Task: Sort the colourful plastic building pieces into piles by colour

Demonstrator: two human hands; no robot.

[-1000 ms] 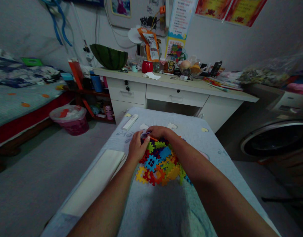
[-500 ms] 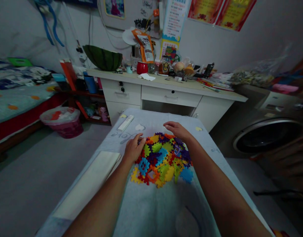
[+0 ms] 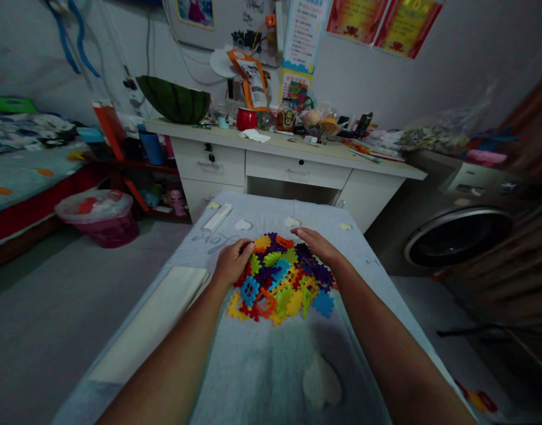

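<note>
A heap of gear-edged plastic building pieces in blue, yellow, green, orange, red and purple lies on the cloth-covered table. At the heap's left edge rests my left hand, thumb and fingers apart, touching the pieces there. My right hand is over the far right side of the heap, fingers stretched out and palm turned inward, with nothing visible in it. Whether its fingers touch the pieces I cannot tell. Both forearms reach in from the near side, flanking the heap.
A folded pale cloth lies along the table's left side, and a white strip-shaped box sits farther back. Beyond stands a white desk bearing a watermelon half and clutter. A washing machine is at right.
My right hand has come down a little closer to the heap. My left hand stays at the left edge. The whole view has shifted slightly.
</note>
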